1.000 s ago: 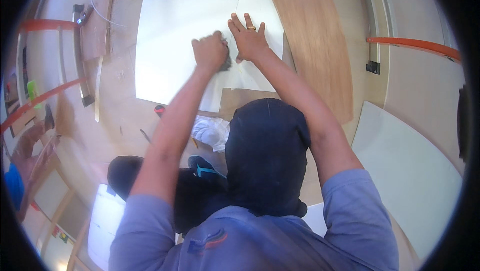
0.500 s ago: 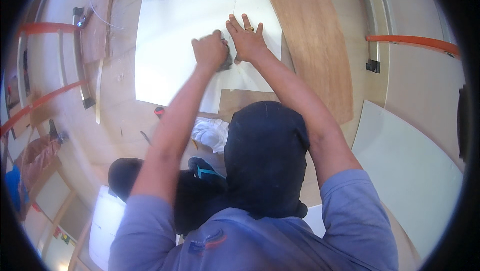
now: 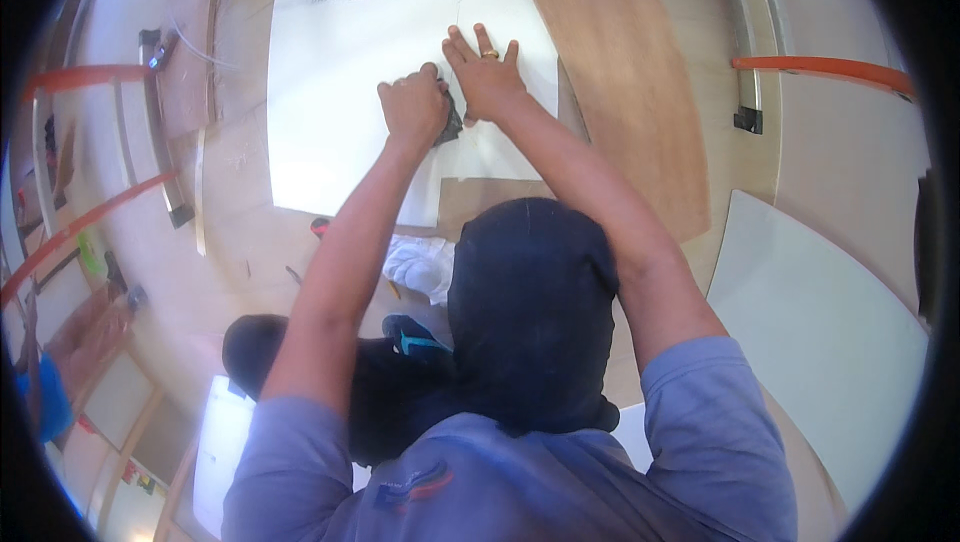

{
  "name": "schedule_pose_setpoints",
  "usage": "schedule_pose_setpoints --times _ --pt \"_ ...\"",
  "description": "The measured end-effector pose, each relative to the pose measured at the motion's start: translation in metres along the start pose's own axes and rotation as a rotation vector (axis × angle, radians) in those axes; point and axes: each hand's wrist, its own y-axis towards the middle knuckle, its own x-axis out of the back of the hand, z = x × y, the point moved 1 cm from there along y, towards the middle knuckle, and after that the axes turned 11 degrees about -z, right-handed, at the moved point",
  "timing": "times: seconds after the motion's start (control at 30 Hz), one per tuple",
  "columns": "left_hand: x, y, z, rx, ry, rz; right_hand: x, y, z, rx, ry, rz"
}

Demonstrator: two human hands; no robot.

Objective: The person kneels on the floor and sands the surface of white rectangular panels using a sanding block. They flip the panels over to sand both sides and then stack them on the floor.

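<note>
Left hand (image 3: 415, 110) curled tight, gripping a dark grey, rag-like wad (image 3: 449, 122), which sits on a large flat white sheet (image 3: 340, 112) under and to the right of the fist. Right hand (image 3: 487, 84) open, fingers spread, palm down on the same sheet just beside the wad, ring on one finger. Thin seam line runs up the sheet above the right hand; dark printing near the top. Long brown wood-grain board (image 3: 635, 92) along the sheet's right side. Pale beige floor (image 3: 235, 192) around. Crumpled white cloth (image 3: 418, 267) near the knee. Orange-and-metal frames at both sides, left (image 3: 95, 78) and right (image 3: 820, 66). Pale grey-white panel (image 3: 815, 332) lower right. Wad's exact material unclear.
</note>
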Motion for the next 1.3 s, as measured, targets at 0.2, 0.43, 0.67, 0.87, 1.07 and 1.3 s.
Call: schedule_pose_setpoints --times 0.2,0.43,0.67,0.87,1.07,1.3 --pt "-0.002 0.014 0.005 0.050 0.030 -0.117 0.000 0.005 0.001 -0.002 0.006 -0.006" --pt "-0.003 0.015 0.006 -0.010 0.041 -0.107 0.002 0.004 0.002 0.007 0.009 -0.004" --pt "0.004 0.032 0.012 0.155 -0.024 -0.064 -0.003 0.001 0.002 0.007 0.013 -0.006" --pt "0.008 0.021 0.033 0.306 -0.021 -0.025 0.000 0.002 0.000 0.009 0.014 0.015" --pt "0.007 0.010 -0.008 0.167 -0.038 0.010 0.010 0.001 -0.008 0.066 -0.051 0.080" --pt "-0.001 0.009 0.007 0.147 0.001 -0.038 0.006 0.003 -0.008 0.077 -0.061 0.012"
